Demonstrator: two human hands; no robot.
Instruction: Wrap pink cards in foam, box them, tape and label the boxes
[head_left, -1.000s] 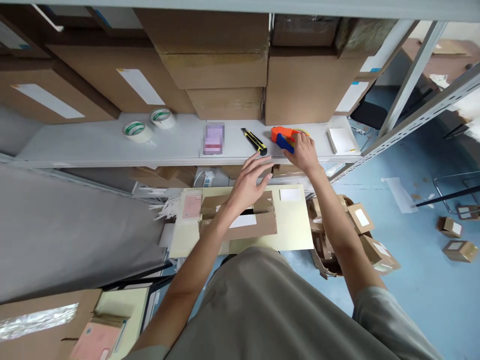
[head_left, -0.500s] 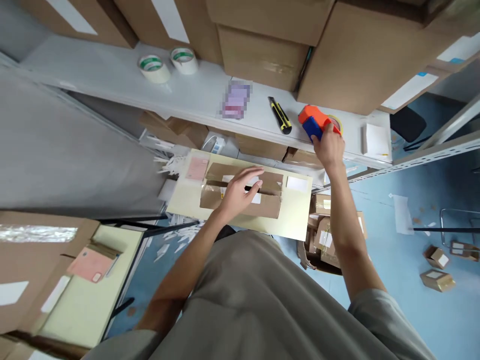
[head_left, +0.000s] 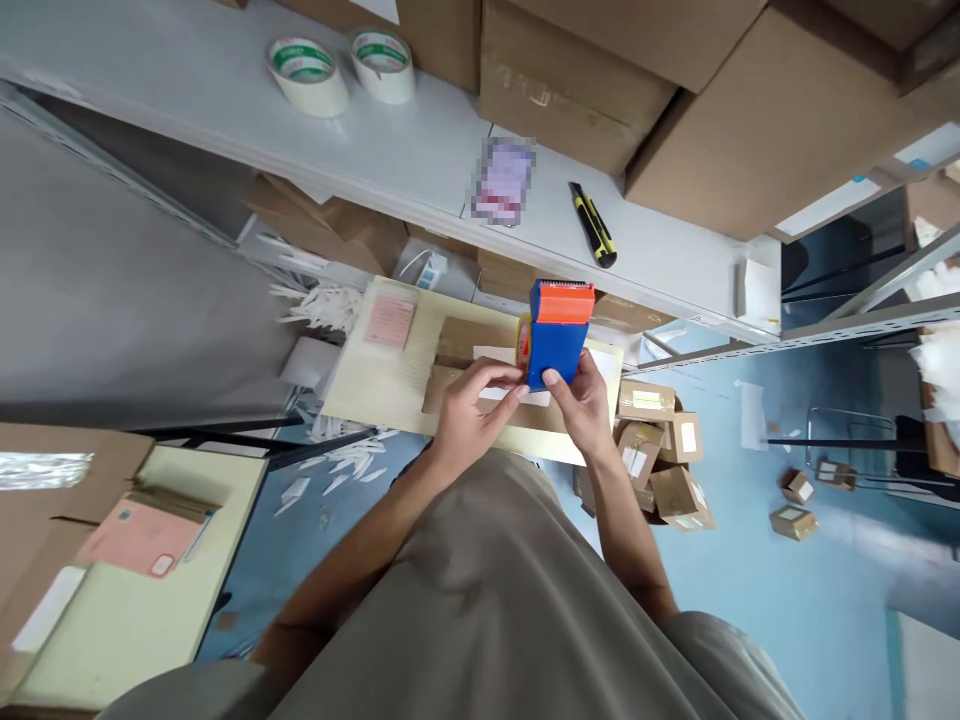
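My right hand [head_left: 589,405] is closed round the lower part of a blue and orange tape dispenser [head_left: 559,345], the thumb on its blue face. A roll of tape shows at the dispenser's left side, and the toothed edge points up. My left hand [head_left: 480,405] has thumb and fingers curled in at the dispenser's lower left edge; its fingertips meet the roll side. Beneath both hands lies a flat brown cardboard box [head_left: 450,345] with white labels, partly hidden by the hands and dispenser. It rests on a pale yellow board [head_left: 349,390].
On the grey shelf [head_left: 420,170] ahead are two tape rolls [head_left: 309,90], a blurred purple item [head_left: 504,182], a yellow and black utility knife [head_left: 594,225] and a white paper stack [head_left: 756,292]. Large cartons [head_left: 570,90] stand behind. Small boxes [head_left: 660,450] are piled at lower right.
My right hand has lifted the tape dispenser off the shelf and brought it down in front of me, over the box. My left hand has moved from the box to the dispenser.
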